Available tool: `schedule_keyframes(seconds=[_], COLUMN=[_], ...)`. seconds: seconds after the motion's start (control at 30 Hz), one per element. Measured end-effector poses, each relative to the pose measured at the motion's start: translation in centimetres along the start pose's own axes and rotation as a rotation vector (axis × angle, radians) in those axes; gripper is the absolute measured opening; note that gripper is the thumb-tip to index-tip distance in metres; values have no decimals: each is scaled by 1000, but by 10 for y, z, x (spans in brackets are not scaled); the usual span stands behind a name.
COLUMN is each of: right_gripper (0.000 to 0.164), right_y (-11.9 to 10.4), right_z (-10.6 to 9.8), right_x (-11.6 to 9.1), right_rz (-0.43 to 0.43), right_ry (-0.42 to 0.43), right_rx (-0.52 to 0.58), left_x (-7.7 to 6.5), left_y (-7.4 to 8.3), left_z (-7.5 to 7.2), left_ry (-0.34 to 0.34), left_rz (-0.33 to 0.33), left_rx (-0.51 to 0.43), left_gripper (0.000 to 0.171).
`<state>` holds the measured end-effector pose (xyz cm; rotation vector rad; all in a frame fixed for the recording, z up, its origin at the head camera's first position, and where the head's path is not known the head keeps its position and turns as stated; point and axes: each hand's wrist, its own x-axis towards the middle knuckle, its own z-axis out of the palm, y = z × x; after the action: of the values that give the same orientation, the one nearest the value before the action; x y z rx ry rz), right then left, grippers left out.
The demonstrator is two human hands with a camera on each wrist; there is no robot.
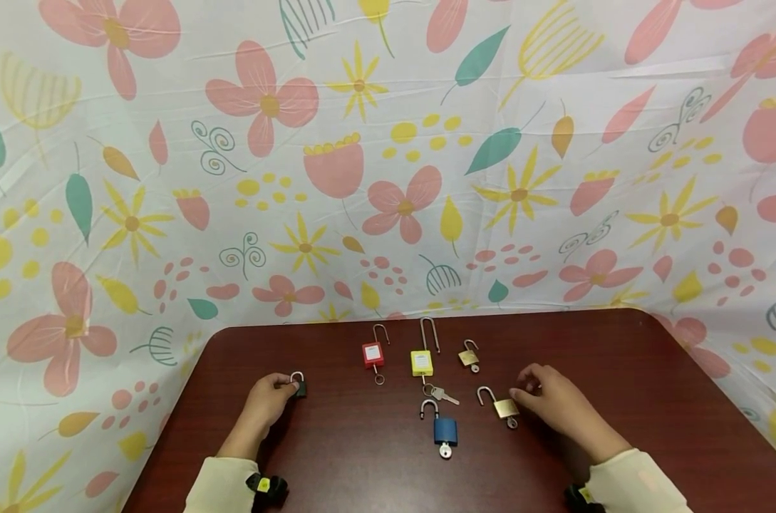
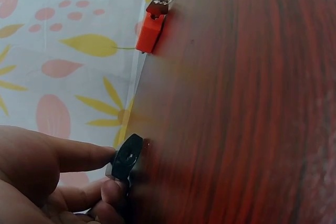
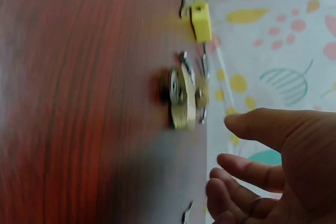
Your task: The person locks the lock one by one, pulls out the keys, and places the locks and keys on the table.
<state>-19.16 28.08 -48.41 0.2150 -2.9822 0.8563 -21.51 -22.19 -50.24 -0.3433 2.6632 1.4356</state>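
At the left of the table, my left hand pinches a small dark padlock between thumb and fingers. The left wrist view shows the padlock's dark green bottom against the fingertips. Whether its shackle is locked, I cannot tell. My right hand hovers beside a brass padlock whose shackle is open and whose key is in it. Fingers of that hand are loosely bent, with nothing between them. In the right wrist view a gap separates the thumb from the brass padlock.
A red padlock, a yellow padlock with a key, a smaller brass padlock and a blue padlock lie unlocked mid-table. Behind the brown table hangs a flower-patterned cloth.
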Motion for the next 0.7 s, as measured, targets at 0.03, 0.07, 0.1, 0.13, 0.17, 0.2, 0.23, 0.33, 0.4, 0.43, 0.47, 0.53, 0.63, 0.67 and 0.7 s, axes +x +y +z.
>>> schedule_keyframes(seconds=[0.03, 0.07, 0.1, 0.13, 0.17, 0.2, 0.23, 0.33, 0.4, 0.43, 0.47, 0.53, 0.63, 0.67, 0.7], right_gripper=[24, 26, 30, 32, 35, 38, 40, 45, 46, 45, 44, 42, 38, 38, 37], right_y=[-3, -5, -8, -10, -12, -14, -16, -20, -22, -23, -23, -23, -22, -22, -21], right_z=[1, 3, 4, 5, 6, 7, 8, 11, 13, 14, 15, 18, 21, 22, 23], right_x=[-1, -1, -1, -1, -2, -2, -2, -2, -2, -2, -2, -3, -3, -3, -3], right_rz=[3, 4, 7, 11, 16, 22, 26, 35, 31, 25, 15, -7, -29, -34, -33], right_ry=[-15, -29, -44, -57, -70, -80, -89, -112, -117, -115, -110, -89, -59, -52, -49], right_rx=[-1, -1, -3, -3, -5, -5, -7, -12, -14, -16, -19, -27, -37, -40, -40], left_x=[0, 0, 0, 0, 0, 0, 1, 1, 1, 0, 0, 0, 1, 1, 1], left_y=[0, 0, 0, -1, -1, -1, -2, -3, -3, -3, -3, -2, -3, -3, -3], left_z=[0, 0, 1, 1, 1, 2, 2, 2, 2, 2, 2, 2, 3, 4, 4], left_ry=[4, 9, 14, 20, 25, 31, 36, 46, 51, 54, 56, 66, 80, 84, 89], left_rz=[0, -1, 0, 0, 0, -1, -2, -10, -18, -18, -21, -21, -19, -18, -17], left_rx=[2, 0, -2, -3, -4, -6, -9, -29, -43, -48, -52, -45, -32, -29, -25], left_gripper=[31, 31, 31, 31, 31, 31, 31, 31, 31, 31, 31, 31, 29, 29, 28])
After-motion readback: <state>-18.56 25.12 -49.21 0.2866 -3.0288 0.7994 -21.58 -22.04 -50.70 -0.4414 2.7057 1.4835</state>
